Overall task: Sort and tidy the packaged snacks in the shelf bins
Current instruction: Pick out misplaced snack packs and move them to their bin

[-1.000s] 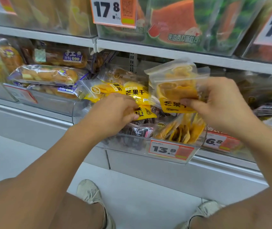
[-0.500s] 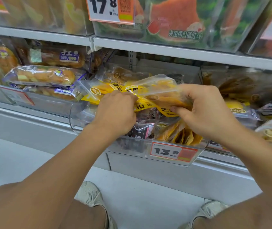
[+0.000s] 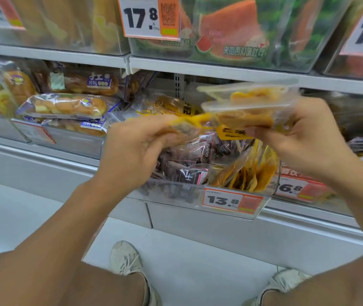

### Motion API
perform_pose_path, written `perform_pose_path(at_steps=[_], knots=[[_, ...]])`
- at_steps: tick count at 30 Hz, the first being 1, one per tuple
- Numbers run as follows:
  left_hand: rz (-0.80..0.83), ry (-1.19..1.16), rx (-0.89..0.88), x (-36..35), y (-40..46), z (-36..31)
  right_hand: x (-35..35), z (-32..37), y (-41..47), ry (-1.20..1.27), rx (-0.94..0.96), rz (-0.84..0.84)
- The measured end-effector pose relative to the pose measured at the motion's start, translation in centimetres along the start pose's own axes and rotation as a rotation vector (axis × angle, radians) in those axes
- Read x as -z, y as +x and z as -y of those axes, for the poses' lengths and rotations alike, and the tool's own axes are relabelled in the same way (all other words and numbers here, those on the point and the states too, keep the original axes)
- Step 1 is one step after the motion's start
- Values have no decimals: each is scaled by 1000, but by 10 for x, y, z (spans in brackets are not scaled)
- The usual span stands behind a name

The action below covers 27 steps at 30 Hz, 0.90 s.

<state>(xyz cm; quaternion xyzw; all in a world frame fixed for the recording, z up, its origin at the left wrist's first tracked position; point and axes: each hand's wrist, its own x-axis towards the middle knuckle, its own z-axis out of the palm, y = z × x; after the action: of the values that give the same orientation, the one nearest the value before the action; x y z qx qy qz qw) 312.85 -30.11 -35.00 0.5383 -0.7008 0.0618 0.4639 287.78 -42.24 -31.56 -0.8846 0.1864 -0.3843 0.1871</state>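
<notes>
**Mango packs up out of the bin, both hands loaded**

Left hand (image 3: 140,149) was curled round a yellow mango pack (image 3: 185,125), pinched near one end, heavily blurred so I can't read the exact finger placement. Right hand (image 3: 304,138) gripped a small stack of clear-and-yellow mango packs (image 3: 244,109), thumb under the yellow label edge, fingers wrapped behind. Both loads were held above the clear front bin (image 3: 176,191), not resting on it.

Reason for the height, as I judge it: the bin was mixed. Dark purple packs (image 3: 189,171) filled its left and middle, more yellow mango packs (image 3: 249,173) stood on edge at its right end, just above the 13.8 price tag (image 3: 231,200). Lifting the loose yellow ones clear exposes the dark layer and lets me square the packs together before dropping them back.

Packs in the right hand lay flat, edges roughly aligned, so stacking looked part done. The left one was tilted and not yet joined to the stack.

Bread packs (image 3: 65,106) in the neighbouring bin to the left were untouched.

Likely next: merge the two loads, set them upright with the yellow group on the right.
</notes>
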Motion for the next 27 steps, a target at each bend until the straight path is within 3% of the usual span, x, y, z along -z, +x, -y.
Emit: perform_pose_path(at_steps=[4, 8, 13, 16, 22, 24, 27], knots=[[-299, -324, 132, 18, 7, -2, 3, -8, -4, 133, -22, -25], [-349, -245, -63, 29, 20, -23, 10, 3, -5, 130, 6, -61], [-289, 55, -416, -12, 37, -58, 71, 10, -13, -60, -15, -161], [-217, 74, -474, -47, 46, -67, 113, -6, -36, -237, -120, -211], [-12, 31, -719, -115, 64, -99, 163, -49, -92, -694, -352, -81], [98, 34, -762, -141, 73, -102, 169, -58, -98, -820, -444, -37], [263, 62, -658, -175, 93, -98, 167, -76, -98, -876, -556, 68]])
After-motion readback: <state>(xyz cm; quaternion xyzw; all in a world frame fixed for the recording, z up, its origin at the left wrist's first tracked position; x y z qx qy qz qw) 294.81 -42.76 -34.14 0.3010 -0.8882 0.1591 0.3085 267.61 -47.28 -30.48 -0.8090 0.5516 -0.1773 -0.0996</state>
